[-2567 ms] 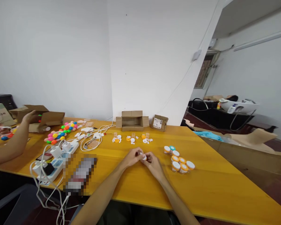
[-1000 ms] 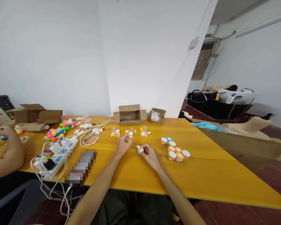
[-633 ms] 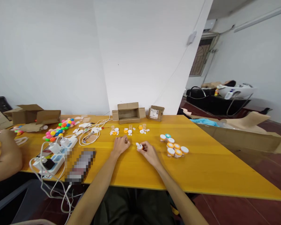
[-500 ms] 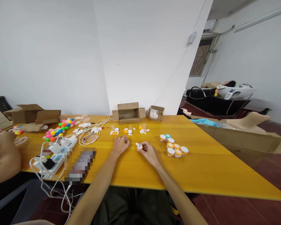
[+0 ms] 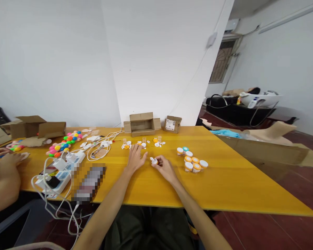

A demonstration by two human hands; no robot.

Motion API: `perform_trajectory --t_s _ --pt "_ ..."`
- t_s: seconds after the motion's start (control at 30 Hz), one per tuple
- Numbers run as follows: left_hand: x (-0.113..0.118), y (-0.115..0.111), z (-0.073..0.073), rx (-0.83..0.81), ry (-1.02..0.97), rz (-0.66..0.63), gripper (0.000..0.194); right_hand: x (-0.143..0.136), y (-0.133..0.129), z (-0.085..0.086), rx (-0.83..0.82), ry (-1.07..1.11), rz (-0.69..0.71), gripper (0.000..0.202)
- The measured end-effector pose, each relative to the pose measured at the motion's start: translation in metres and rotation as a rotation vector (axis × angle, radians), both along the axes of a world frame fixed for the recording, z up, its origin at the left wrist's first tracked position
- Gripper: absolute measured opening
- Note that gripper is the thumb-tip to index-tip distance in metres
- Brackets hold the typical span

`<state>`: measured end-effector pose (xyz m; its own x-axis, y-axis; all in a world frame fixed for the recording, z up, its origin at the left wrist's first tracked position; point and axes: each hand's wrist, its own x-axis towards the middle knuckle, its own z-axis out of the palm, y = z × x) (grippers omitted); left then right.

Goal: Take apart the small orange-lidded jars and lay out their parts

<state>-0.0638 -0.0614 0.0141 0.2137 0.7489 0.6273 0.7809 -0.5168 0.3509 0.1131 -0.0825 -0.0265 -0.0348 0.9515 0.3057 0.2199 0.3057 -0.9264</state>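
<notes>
Our left hand is palm down over the tabletop, fingers spread forward, grip wide, at the near edge of the small parts. Our right hand points inward from the right forearm, its grip narrow, thumb and fingers holding the white piece, left of the jars.

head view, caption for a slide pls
Right hand holding a small white piece, left hand open near loose white and orange parts, lidded cups at right.
</notes>
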Motion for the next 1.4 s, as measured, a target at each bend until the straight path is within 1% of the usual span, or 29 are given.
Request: perform_trajectory --t_s 0.1,0.17,0.27,0.47,0.6,0.7,0.8,0.97,1.13,1.23,1.33,1.4 --pt "0.011 -0.009 0.001 -0.007 0.075 -0.228 0.016 0.0 0.0 0.001 0.009 0.023 0.021 0.02" --pt "0.017 -0.013 -0.001 -0.034 0.137 -0.346 0.018 0.0 -0.001 0.002 0.022 0.035 0.038 0.018" --pt "0.021 -0.014 -0.004 -0.069 0.145 -0.4 0.024 0.001 -0.002 0.003 0.025 0.035 0.049 0.017" --pt "0.016 -0.007 -0.006 -0.184 0.075 -0.424 0.029 0.002 -0.002 0.004 0.046 0.055 0.049 0.025" --pt "0.015 -0.001 -0.013 -0.238 0.015 -0.429 0.029 0.004 0.0 0.001 0.069 0.049 0.046 0.027" --pt "0.015 0.0 -0.017 -0.247 -0.011 -0.441 0.026 0.004 0.001 0.0 0.073 0.044 0.048 0.028" --pt "0.015 -0.001 -0.016 -0.273 -0.036 -0.459 0.024 0.004 0.001 0.0 0.071 0.038 0.058 0.029" --pt "0.018 -0.002 -0.012 -0.343 -0.102 -0.483 0.026 0.004 0.002 -0.003 0.083 0.023 0.044 0.028" --pt "0.018 -0.001 -0.013 -0.379 -0.127 -0.445 0.027 0.004 0.004 -0.006 0.088 -0.001 0.026 0.027" --pt "0.018 -0.002 -0.011 -0.361 -0.125 -0.417 0.028 0.004 0.004 -0.005 0.081 0.019 -0.005 0.03" --pt "0.018 -0.004 -0.009 -0.304 -0.149 -0.344 0.028 0.004 0.003 -0.004 0.094 0.05 -0.052 0.034" --pt "0.019 -0.005 -0.008 -0.273 -0.178 -0.275 0.026 0.004 0.003 -0.003 0.106 0.032 -0.074 0.031"
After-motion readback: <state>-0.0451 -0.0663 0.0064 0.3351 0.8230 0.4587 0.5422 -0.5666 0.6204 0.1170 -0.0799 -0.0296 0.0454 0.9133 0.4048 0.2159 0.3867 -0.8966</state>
